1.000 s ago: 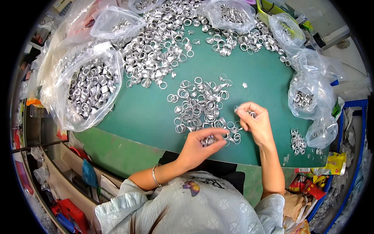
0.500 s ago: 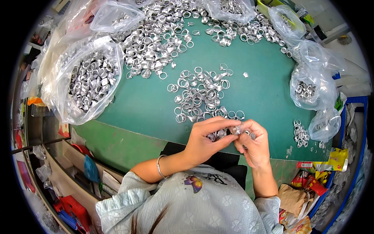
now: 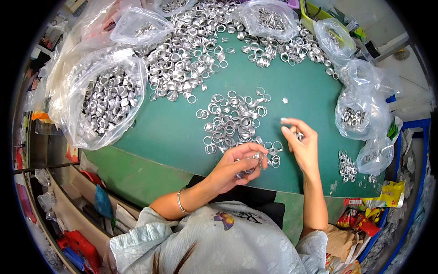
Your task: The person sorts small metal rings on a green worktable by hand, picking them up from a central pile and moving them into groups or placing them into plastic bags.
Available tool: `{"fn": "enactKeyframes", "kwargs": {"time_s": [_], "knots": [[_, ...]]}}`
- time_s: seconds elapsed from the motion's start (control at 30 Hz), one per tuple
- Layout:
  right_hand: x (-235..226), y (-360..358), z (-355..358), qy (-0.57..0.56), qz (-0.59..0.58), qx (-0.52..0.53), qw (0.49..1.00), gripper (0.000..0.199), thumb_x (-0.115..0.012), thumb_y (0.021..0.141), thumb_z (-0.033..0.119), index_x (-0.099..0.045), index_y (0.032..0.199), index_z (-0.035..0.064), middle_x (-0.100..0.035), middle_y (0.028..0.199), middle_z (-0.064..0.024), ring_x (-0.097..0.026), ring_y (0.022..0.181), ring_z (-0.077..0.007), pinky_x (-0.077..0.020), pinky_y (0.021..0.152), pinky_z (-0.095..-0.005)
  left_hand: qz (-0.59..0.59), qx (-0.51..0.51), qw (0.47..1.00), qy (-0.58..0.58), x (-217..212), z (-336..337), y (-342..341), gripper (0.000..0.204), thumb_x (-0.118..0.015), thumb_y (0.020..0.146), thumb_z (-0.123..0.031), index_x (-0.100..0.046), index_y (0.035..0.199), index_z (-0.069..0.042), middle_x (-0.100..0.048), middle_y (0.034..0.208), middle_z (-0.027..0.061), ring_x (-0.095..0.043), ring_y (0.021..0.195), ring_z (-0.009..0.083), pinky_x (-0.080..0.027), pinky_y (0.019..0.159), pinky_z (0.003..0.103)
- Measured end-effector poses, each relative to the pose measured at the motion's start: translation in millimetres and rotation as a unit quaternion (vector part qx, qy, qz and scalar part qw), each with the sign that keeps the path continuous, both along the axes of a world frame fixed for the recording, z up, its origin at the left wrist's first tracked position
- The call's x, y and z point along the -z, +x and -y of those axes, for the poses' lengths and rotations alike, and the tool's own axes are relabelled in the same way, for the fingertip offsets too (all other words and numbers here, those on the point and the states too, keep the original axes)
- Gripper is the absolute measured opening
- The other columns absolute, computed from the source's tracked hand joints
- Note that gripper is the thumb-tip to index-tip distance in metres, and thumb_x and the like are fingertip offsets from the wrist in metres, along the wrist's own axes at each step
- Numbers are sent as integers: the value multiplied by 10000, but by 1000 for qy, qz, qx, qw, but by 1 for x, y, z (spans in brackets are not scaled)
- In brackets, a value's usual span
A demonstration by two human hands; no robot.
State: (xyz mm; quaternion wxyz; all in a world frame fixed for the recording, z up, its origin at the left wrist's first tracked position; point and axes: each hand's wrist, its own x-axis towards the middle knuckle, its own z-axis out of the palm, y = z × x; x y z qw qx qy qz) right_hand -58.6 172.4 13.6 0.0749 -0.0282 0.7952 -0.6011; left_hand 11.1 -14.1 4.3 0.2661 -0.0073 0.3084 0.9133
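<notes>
Several silver metal rings lie in the palm of my left hand, whose fingers curl round them near the table's front edge. My right hand is apart from it, to the right, above the green tabletop. Its thumb and forefinger are nearly together, and a few silver rings show inside its curled fingers. A loose pile of rings spreads just beyond my left hand. Two or three of its rings lie beside my left fingertips.
A large heap of rings covers the back of the green table. Open plastic bags of rings stand at left, back and right. A small ring pile is at the right. Snack packets lie beyond the table's right corner.
My hands have come apart: the right has moved right and away from me, the left slightly nearer. Rings now show beside my left fingertips. The view has tilted slightly.
</notes>
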Motion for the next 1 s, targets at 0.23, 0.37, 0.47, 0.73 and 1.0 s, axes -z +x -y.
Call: {"fn": "enactKeyframes", "kwargs": {"time_s": [0.23, 0.37, 0.47, 0.73, 1.0], "knots": [[-12, -35, 31, -144, 133, -38, 980, 239, -509, 882, 200, -585, 951, -16, -404, 542, 35, -370, 434, -41, -256, 388, -178, -78, -81, 971, -209, -7, -4, -12, 319, -519, 820, 0, -526, 1137, -27, -573, 865, 43, -398, 529, 19, -267, 407, 144], [-8, -4, 27, -259, 218, -60, 939, 257, -428, 919, 200, -553, 979, -17, -393, 583, 20, -369, 432, -51, -262, 373, -174, -112, -117, 960, -227, -5, 0, -15, 322, -514, 812, 15, -530, 1131, -26, -576, 857, 33, -400, 526, 11, -264, 410, 144], [-6, 11, 19, -352, 238, -62, 903, 266, -425, 921, 213, -535, 1014, -11, -408, 611, 14, -367, 430, -56, -267, 367, -177, -109, -103, 963, -222, -7, 0, -17, 316, -532, 801, 15, -538, 1115, -17, -583, 846, 28, -445, 573, 28, -345, 474, 155], [-3, 35, 21, -577, 353, 52, 735, 472, -287, 935, 403, -473, 1119, 10, -530, 879, -67, -511, 742, -173, -425, 578, -263, -194, -115, 919, -324, -11, -5, -16, 299, -568, 759, 21, -577, 1057, 0, -602, 819, 27, -532, 733, 70, -436, 673, 208], [-8, 56, 27, -463, 262, 42, 846, 350, -445, 896, 279, -481, 1124, 16, -518, 838, -61, -504, 714, -139, -387, 559, -249, -188, -123, 929, -295, -9, -11, -11, 294, -587, 779, -23, -587, 1073, -21, -548, 733, -2, -475, 653, 47, -395, 582, 188]]}}
